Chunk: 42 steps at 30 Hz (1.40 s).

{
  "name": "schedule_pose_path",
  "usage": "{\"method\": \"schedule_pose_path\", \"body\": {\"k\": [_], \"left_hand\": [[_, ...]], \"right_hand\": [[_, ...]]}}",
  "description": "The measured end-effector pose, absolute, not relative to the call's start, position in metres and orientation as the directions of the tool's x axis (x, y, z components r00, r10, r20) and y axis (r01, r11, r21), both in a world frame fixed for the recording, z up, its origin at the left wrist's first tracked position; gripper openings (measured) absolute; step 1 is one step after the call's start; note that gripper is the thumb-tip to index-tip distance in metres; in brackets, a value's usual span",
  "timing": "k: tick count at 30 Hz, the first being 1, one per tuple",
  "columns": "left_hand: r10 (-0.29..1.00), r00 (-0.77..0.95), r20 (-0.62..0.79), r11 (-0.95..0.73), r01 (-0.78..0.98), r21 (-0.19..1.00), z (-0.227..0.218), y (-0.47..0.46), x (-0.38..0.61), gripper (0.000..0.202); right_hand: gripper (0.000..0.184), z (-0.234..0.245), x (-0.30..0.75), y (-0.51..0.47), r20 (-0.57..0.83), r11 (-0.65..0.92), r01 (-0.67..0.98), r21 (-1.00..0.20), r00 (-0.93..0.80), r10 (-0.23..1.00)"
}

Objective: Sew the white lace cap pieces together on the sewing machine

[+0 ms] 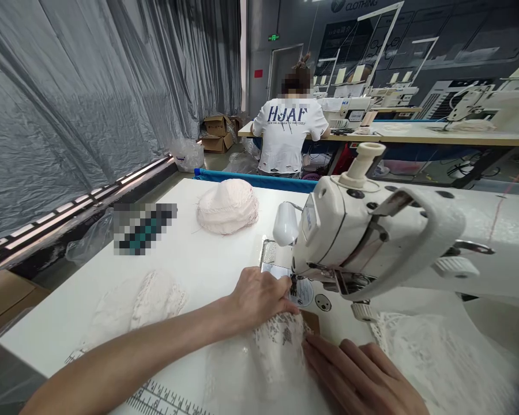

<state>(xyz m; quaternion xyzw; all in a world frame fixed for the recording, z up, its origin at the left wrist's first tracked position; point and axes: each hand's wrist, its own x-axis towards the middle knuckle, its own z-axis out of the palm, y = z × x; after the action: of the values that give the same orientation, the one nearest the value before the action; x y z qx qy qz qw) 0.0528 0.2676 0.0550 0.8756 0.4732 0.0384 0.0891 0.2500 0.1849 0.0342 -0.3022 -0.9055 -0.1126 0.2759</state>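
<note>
My left hand (259,297) rests on a piece of white lace fabric (281,340), its fingers pressed down on the cloth right in front of the needle area (293,285) of a white sewing machine (372,236). The fingers of my right hand (354,374) lie stretched out flat on the same lace, just below and to the right of the needle. A small brown card piece (312,320) shows under the lace between both hands.
A stack of pale pink lace cups (228,206) sits further back on the white table (190,259). More lace pieces (155,297) lie at the left. A person in a white shirt (285,135) sits with back turned at another bench. Grey plastic sheeting (90,86) hangs left.
</note>
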Motion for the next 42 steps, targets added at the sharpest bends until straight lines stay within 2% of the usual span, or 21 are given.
{"method": "schedule_pose_path", "body": {"k": [3,6,8,11,13,18,28,34,39,42], "left_hand": [[0.82,0.562,0.103,-0.569,0.82,0.056,0.053,0.272,0.05,0.038],[0.773,0.583,0.25,-0.599,0.8,-0.013,0.057,0.268,0.044,0.023],[0.702,0.65,0.292,-0.673,0.739,-0.027,0.062,0.259,0.041,0.009],[0.525,0.798,0.296,-0.837,0.547,0.009,0.066,0.242,0.037,0.009],[0.475,0.831,0.289,-0.874,0.484,0.044,0.065,0.236,0.034,0.014],[0.507,0.811,0.29,-0.855,0.516,0.052,0.058,0.235,0.029,0.021],[0.509,0.809,0.294,-0.851,0.525,0.027,0.06,0.233,0.028,0.021],[0.52,0.799,0.301,-0.845,0.533,0.045,0.059,0.231,0.029,0.029],[0.553,0.775,0.306,-0.824,0.562,0.068,0.056,0.227,0.031,0.031],[0.55,0.779,0.3,-0.827,0.559,0.065,0.056,0.226,0.031,0.031]], "right_hand": [[0.043,0.026,0.249,0.185,0.632,0.783,0.622,-0.024,-0.597,0.494],[0.04,0.028,0.247,0.184,0.609,0.784,0.616,-0.079,-0.593,0.527],[0.037,0.032,0.246,0.184,0.575,0.784,0.61,-0.113,-0.603,0.553],[0.038,0.036,0.244,0.185,0.574,0.784,0.609,-0.121,-0.601,0.556],[0.038,0.035,0.244,0.185,0.588,0.779,0.612,-0.137,-0.582,0.562],[0.028,0.033,0.248,0.181,0.501,0.786,0.579,-0.217,-0.625,0.599],[0.033,0.037,0.248,0.182,0.48,0.825,0.525,-0.209,-0.68,0.554],[0.026,0.039,0.248,0.182,0.43,0.817,0.551,-0.17,-0.705,0.565],[0.027,0.039,0.245,0.183,0.521,0.812,0.561,-0.161,-0.651,0.552],[0.02,0.039,0.245,0.183,0.52,0.818,0.552,-0.161,-0.657,0.546]]}}
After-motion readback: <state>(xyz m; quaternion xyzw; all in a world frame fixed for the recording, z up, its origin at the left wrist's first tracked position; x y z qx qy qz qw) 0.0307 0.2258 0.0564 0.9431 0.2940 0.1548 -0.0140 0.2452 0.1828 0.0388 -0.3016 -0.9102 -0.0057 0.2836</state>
